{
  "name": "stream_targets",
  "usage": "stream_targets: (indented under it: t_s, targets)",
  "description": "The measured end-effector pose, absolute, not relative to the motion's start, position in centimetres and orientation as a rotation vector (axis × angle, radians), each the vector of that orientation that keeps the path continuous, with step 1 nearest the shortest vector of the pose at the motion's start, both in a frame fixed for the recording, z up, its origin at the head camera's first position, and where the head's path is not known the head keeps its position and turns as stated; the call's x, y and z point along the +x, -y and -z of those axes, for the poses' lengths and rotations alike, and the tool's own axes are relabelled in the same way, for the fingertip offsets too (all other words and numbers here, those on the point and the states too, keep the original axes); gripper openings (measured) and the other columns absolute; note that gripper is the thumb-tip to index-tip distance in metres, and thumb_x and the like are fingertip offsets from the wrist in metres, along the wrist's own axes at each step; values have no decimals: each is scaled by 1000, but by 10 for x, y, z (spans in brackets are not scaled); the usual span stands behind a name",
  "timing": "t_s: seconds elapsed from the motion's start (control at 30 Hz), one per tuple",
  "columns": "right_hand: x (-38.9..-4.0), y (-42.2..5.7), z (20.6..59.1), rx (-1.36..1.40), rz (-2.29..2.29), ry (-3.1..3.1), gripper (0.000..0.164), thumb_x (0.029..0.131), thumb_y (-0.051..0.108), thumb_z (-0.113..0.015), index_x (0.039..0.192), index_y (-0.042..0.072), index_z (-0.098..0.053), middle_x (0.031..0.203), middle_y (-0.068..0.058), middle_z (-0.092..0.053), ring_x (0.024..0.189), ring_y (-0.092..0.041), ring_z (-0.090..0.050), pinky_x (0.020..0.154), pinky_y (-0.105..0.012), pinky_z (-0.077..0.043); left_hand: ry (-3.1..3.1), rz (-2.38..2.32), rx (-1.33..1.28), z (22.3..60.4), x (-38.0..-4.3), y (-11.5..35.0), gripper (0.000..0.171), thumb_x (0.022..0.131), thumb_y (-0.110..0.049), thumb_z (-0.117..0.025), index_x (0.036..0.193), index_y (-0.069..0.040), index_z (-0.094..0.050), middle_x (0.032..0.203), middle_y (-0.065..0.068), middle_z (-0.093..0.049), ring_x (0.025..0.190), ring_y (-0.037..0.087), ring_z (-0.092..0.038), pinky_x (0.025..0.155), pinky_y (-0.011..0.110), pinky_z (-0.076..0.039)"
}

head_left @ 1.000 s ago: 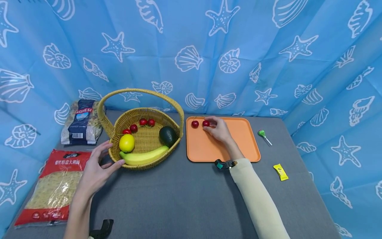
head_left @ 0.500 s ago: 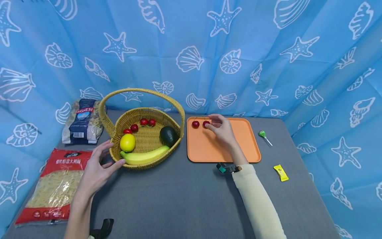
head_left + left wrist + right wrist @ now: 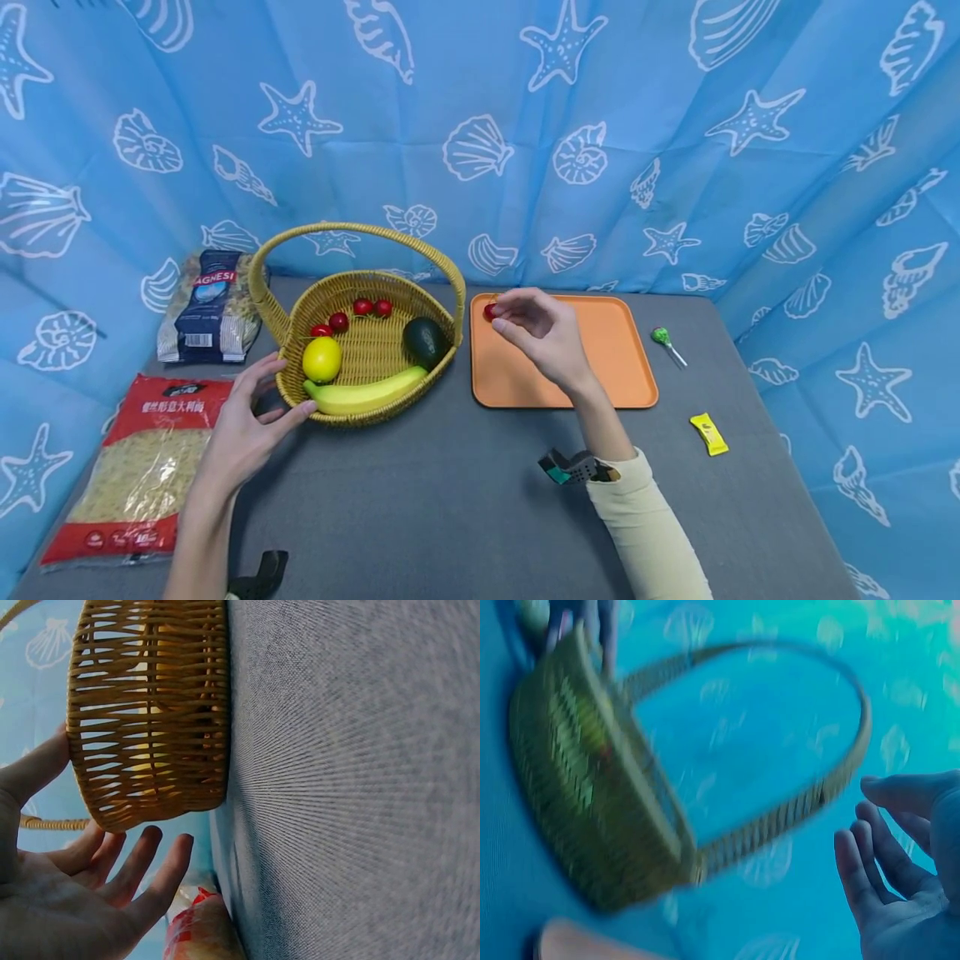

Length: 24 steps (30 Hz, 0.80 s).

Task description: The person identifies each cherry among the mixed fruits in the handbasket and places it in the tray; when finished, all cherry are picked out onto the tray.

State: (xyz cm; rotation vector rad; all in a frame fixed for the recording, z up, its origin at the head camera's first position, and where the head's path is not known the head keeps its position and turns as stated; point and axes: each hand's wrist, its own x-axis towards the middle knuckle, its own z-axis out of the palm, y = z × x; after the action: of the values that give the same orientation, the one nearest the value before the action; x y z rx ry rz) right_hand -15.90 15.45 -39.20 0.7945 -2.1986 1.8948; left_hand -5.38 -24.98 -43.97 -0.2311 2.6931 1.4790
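Note:
My left hand [image 3: 243,425] rests at the left side of the wicker basket [image 3: 150,712], thumb and fingertips touching its rim with the fingers spread. Inside the basket are a banana [image 3: 367,393], a yellow lemon [image 3: 322,359], an avocado [image 3: 425,342] and several red cherries [image 3: 339,322]. My right hand [image 3: 551,337] hovers over the left part of the orange tray [image 3: 600,358], fingers loosely bent. No object shows between its fingers in the right wrist view. One cherry [image 3: 489,312] on the tray peeks out beside the fingertips; the tray area behind the hand is hidden.
At the left lie a red pasta bag [image 3: 135,467] and a blue-labelled pasta bag [image 3: 206,308]. A green lollipop [image 3: 660,335] and a yellow wrapped candy [image 3: 708,434] lie right of the tray. A blue shell-patterned curtain [image 3: 420,100] hangs behind the grey table [image 3: 420,500].
My right hand has risen from the second cherry on the tray and shifted left, now covering that cherry's spot. My left hand stays at the basket.

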Motion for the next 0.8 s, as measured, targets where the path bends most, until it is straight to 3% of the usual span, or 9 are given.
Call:
stream_targets:
  t_s: [0.33,0.63,0.8]
  targets:
    - [-136,-92,375,1175,-1942,2189,27,95,-10,-74,121,-7,-70,115,-29,-72,100,-12,-71,93,-28,-67,-2709,-1487,-214,440,-53,250,86,99,-35,-81,167,-8,-36,180,20,-21,152,53,-40,110,62,-57]
    - [-165,-29,381,1194,-1770,2519,28,100,5,-76,127,0,-70,122,-15,-75,103,-17,-71,95,-24,-65,-2709,-1483,-221,441,-53,250,87,100,-35,-81,167,-7,-34,180,21,-21,153,54,-40,112,64,-57]
    - [-187,2,390,1164,-1687,2681,28,103,10,-74,129,2,-70,128,-17,-74,110,-25,-73,94,-19,-62,-2702,-1478,-217,441,-53,251,87,101,-37,-80,168,-8,-34,180,21,-20,153,54,-39,112,65,-56]
